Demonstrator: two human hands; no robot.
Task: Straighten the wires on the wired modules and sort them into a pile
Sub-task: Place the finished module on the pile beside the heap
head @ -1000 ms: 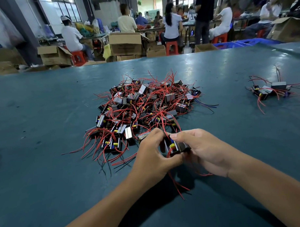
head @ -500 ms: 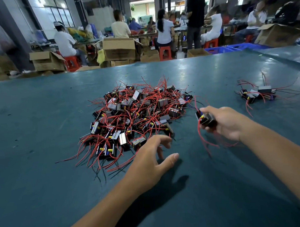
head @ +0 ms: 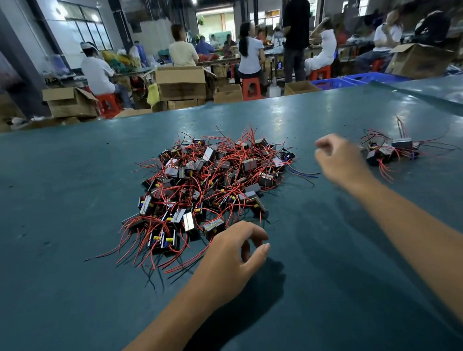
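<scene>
A large tangled pile of wired modules [head: 209, 186], small black blocks with red wires, lies mid-table. A small pile of sorted modules [head: 389, 150] sits at the right. My left hand [head: 233, 256] hovers at the near edge of the large pile, fingers loosely curled, thumb apart, holding nothing. My right hand [head: 340, 161] is blurred and stretched toward the small pile with loosely curled fingers. I see nothing in it. One black module [head: 373, 157] with trailing red wires lies just right of that hand.
The table has a dark teal surface [head: 68, 194] reaching far left and right. Beyond its far edge stand cardboard boxes [head: 181, 82], red stools, blue crates [head: 358, 79] and several seated and standing people.
My right hand carried a module from in front of me rightward to the small pile and no longer holds it. My left hand let go and stayed by the large pile.
</scene>
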